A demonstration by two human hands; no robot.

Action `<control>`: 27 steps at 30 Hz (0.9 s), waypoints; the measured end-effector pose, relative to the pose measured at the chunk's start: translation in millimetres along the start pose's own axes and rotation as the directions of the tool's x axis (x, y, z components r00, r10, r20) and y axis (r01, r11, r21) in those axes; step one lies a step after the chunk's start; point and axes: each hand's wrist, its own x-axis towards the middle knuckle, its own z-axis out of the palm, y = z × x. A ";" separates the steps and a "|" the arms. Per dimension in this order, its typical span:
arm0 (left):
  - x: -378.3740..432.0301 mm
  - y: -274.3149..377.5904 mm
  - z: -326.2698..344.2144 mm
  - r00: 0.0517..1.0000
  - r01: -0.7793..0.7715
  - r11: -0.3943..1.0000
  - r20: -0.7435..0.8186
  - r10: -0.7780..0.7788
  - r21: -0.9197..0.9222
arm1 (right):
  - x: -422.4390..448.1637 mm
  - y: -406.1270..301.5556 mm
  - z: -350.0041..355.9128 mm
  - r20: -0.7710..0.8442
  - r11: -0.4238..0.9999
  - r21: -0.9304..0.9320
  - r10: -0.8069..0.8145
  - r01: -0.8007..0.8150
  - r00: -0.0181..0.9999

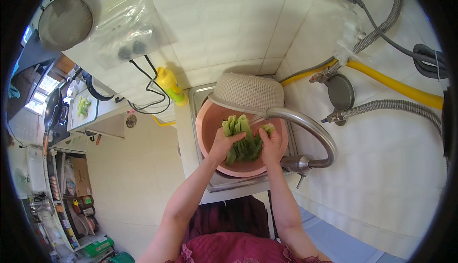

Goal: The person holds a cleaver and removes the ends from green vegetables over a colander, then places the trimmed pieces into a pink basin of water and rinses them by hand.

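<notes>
My left hand (226, 142) grips a bunch of leafy green vegetables (240, 137), its thumb across the pale stalks. On the right, my right hand (270, 143) holds another part of the greens by the stalk ends. Both hands are over a pink plastic basin (208, 130) set in a stainless steel sink (214, 183). Water runs from the curved metal faucet (304, 114) at the basin's far right side. A beige plastic colander (247, 89) leans tilted on the basin's far rim. The leaves' lower ends hang inside the basin.
A yellow bottle (171, 86) stands left of the sink, near black cables (148, 84). A faucet lever (301, 181) juts out by my right forearm. Flexible metal hoses (390, 105) and a yellow pipe (397, 84) run along the right wall. Farther left, a cutting board (84, 110) holds cut greens.
</notes>
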 end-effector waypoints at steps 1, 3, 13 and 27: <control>-1.3 4.7 -0.4 1.000 -0.003 1.000 0.013 0.003 0.009 | -1.0 -12.2 7.1 0.005 0.998 -0.053 -0.022 0.022 1.000; 0.6 7.7 -1.9 0.997 -0.006 0.999 0.071 0.003 0.044 | -3.0 -36.0 19.3 0.014 0.985 -0.158 -0.070 0.072 0.997; 4.3 17.0 5.9 0.997 0.049 0.998 0.052 -0.051 0.035 | 2.0 -59.4 22.2 -0.034 0.878 -0.476 -0.078 0.052 0.996; 10.9 9.8 -0.1 0.981 0.002 1.000 0.193 -0.005 0.011 | 23.0 -64.9 13.5 0.388 0.985 -0.136 -0.044 0.105 0.921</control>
